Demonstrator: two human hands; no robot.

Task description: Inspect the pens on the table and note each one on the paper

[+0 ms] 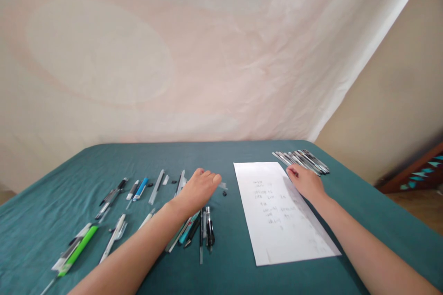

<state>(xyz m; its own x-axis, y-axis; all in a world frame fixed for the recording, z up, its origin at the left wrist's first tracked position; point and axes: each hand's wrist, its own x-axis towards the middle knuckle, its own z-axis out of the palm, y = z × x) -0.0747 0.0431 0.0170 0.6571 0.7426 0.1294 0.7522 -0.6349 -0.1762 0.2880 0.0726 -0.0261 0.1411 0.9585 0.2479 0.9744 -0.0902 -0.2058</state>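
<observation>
My left hand point(204, 185) hovers over or rests among pen parts at the middle of the table, back of the hand up. Its fingers are curled and whatever they hold is hidden. Just right of it lie a clear plastic piece point(223, 185) and a small black piece point(224, 193). My right hand point(307, 181) is by the right edge of a white sheet of paper point(270, 239) with handwriting. Its fingers are closed in toward the thumb; I cannot make out anything in them. Beyond that hand is a row of pens point(304, 160). Several pens point(204, 228) lie below my left wrist.
Left on the green tablecloth point(221, 276) are a bright green pen barrel point(79, 249), a blue pen barrel point(140, 189), a clear barrel point(157, 186), a white pen point(113, 237) and dark pens point(111, 198). A pale sheet point(207, 55) hangs behind the table.
</observation>
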